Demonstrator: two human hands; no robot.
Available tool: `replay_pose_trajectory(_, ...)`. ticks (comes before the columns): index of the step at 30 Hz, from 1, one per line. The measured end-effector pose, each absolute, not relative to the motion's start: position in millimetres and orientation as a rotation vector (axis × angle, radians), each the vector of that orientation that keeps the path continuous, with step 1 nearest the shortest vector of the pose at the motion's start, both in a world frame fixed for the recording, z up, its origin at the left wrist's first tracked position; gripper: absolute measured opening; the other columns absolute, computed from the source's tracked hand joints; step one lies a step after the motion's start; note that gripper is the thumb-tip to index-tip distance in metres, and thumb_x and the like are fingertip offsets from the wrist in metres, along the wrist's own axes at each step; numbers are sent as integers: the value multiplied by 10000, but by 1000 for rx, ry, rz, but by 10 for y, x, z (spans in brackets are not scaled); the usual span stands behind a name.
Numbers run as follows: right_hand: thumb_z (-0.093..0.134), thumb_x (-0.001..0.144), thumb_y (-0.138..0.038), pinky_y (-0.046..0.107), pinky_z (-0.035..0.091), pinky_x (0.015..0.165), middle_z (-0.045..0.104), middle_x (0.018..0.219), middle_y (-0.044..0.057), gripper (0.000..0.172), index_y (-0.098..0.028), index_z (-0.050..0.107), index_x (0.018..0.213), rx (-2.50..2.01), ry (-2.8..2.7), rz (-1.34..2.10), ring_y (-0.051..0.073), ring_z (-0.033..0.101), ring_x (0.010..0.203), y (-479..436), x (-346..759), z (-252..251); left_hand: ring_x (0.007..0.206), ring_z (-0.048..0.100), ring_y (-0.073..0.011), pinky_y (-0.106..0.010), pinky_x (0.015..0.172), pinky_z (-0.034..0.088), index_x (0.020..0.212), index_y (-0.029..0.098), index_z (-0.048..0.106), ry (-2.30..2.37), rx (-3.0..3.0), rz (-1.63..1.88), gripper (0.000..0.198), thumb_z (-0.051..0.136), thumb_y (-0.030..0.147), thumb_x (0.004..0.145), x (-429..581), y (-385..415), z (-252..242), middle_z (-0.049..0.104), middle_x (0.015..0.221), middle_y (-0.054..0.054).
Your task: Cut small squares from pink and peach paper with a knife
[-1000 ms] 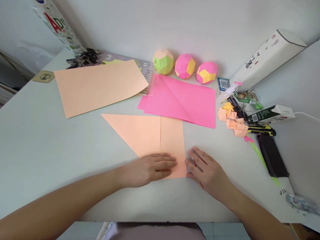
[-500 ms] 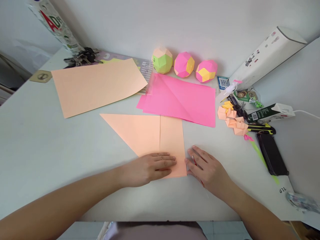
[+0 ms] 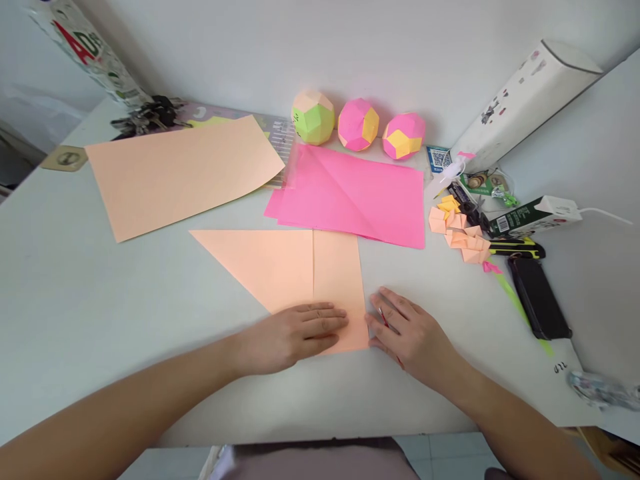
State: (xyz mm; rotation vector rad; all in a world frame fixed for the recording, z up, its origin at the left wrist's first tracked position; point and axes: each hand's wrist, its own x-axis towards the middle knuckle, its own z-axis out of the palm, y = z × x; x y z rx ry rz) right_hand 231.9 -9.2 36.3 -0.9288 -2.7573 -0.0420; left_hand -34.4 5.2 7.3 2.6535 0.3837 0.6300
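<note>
A folded peach paper sheet (image 3: 260, 257) lies flat on the table, with a slanting left edge and a straight seam down its middle. My left hand (image 3: 297, 337) rests flat on its lower part, fingers stretched out. At the paper's right edge is my right hand (image 3: 407, 333), fingers bent and fingertips close to the lower right corner. A thin red, pen-like tool (image 3: 383, 317) shows between those fingers; its tip and full shape are hidden by the hand.
Pink sheets (image 3: 355, 193) and a larger peach sheet (image 3: 180, 177) lie behind. Three paper balls, one of them pink and yellow (image 3: 358, 125), stand by the wall. To the right are folded peach pieces (image 3: 465, 240), a cutter (image 3: 517, 248), a black phone-like object (image 3: 540, 297) and a carton (image 3: 535, 215).
The whole view has shifted slightly, so things on the table appear a little further left. Both hands keep nearly the same place on the paper.
</note>
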Motion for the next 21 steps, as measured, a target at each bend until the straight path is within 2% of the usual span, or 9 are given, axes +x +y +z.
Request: replay_pose_trajectory(21, 561, 908, -270, 437, 536, 925, 639, 1183, 189, 217, -100, 669, 987, -960, -2772, 14, 317, 530, 1204, -93, 2321, 369, 1272, 471, -215, -402, 1076, 429, 1049, 105, 640, 411, 2650, 682, 267, 424, 21, 916, -339, 48, 58, 618, 1236, -119)
